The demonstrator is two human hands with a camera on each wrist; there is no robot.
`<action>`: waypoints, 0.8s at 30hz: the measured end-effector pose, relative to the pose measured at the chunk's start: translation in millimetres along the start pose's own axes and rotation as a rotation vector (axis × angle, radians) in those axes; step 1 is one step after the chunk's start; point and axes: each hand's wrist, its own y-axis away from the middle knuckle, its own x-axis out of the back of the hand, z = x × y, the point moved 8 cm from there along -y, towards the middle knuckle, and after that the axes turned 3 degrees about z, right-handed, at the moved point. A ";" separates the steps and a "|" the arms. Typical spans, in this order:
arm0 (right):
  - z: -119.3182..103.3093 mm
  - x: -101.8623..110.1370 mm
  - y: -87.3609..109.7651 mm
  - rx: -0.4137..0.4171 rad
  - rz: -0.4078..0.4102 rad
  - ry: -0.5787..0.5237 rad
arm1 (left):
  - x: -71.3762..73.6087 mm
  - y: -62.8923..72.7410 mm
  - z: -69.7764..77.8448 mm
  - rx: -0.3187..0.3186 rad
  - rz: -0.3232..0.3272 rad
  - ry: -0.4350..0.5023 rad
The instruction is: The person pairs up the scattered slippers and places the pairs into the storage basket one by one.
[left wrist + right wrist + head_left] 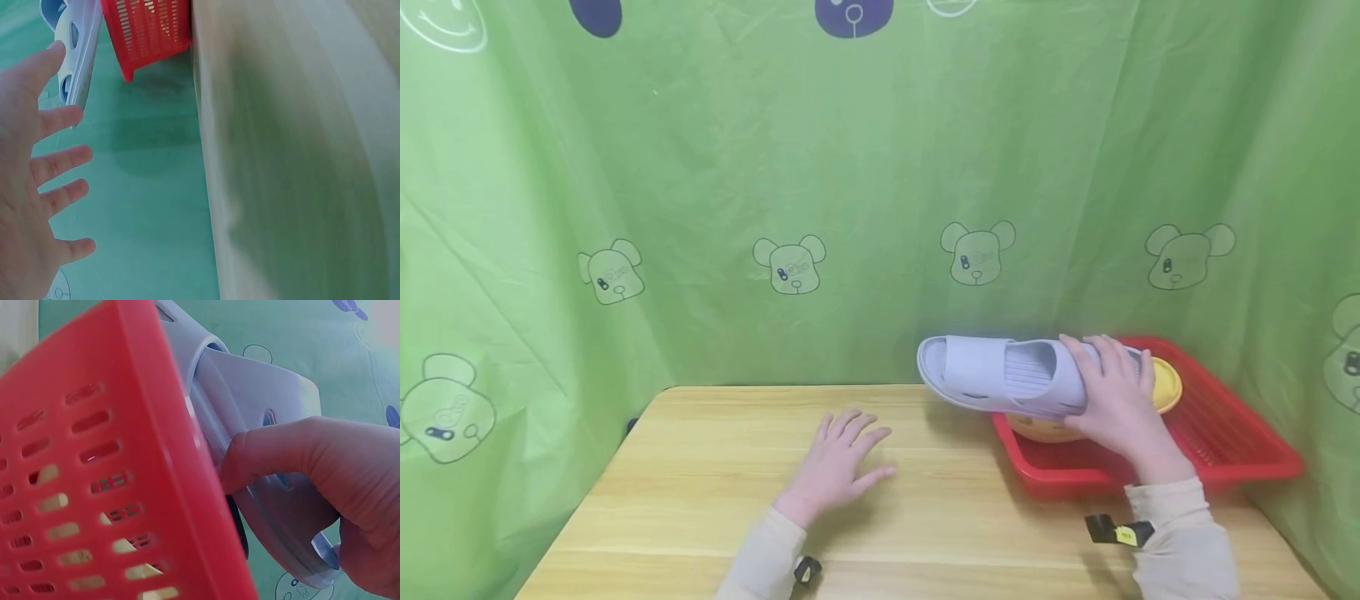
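My right hand (1116, 404) grips a pair of pale lavender slippers (977, 367) above the red basket (1240, 475). The pair lies lengthwise together, two straps showing in line, with one open toe pointing left. In the right wrist view the thumb presses on the footbed edge beside a strap (269, 394), and the basket's wall covers part of the pair. Over the middle of the table, my left hand (835, 467) is held with fingers spread and nothing in it. Left of the basket, it stays apart from the slippers.
Inside the basket lie yellow things (1167, 386), partly hidden by the slippers and my right hand. The basket stands at the right of the wooden table (715, 467). A green curtain (865, 167) with bear prints hangs behind and at both sides.
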 end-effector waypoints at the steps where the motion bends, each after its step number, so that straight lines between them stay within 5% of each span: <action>1: 0.8 0.9 0.2 -0.002 0.000 0.003 | -0.8 -0.2 1.6 -0.004 -0.003 -0.006; 24: 14.5 18.3 5.5 -0.010 -0.007 0.043 | -10.0 -15.0 37.7 -0.101 -0.001 -0.047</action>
